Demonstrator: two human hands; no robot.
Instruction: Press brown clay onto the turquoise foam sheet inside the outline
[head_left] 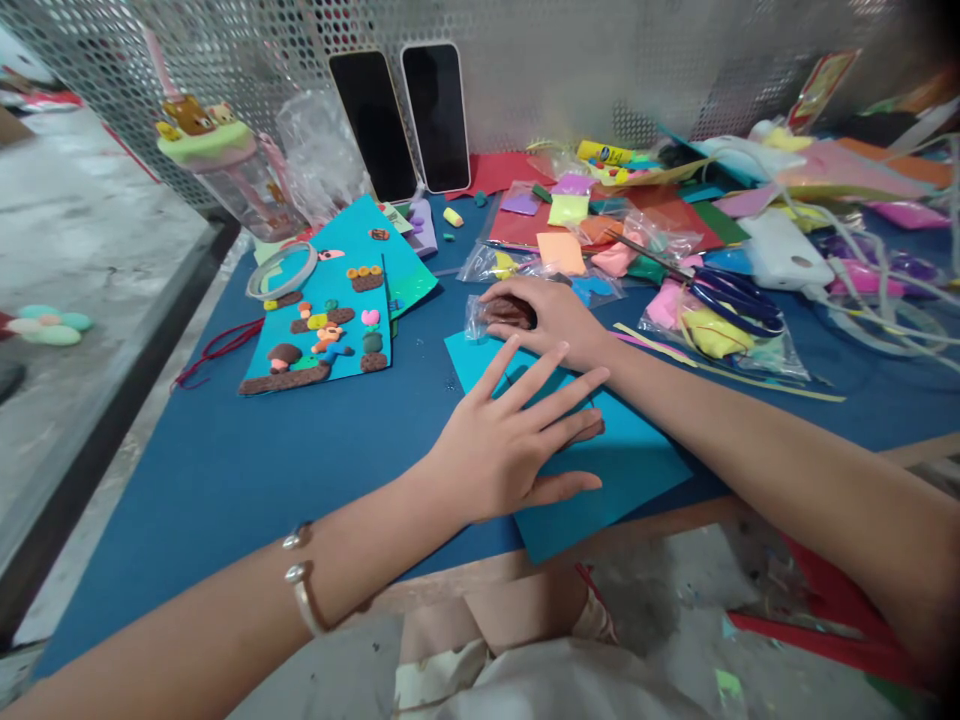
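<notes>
Perforated grey metal panel (540,90) across top of frame. Blue worktop (225,480), pale front edge (469,573), spans centre. Dark bar (126,400) diagonal at left; grey, marked floor (75,220) beyond, upper left.

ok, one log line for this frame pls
left hand: open, spread over blue sheet | right hand: curled around brown clay | decorated card: left of hands
</notes>
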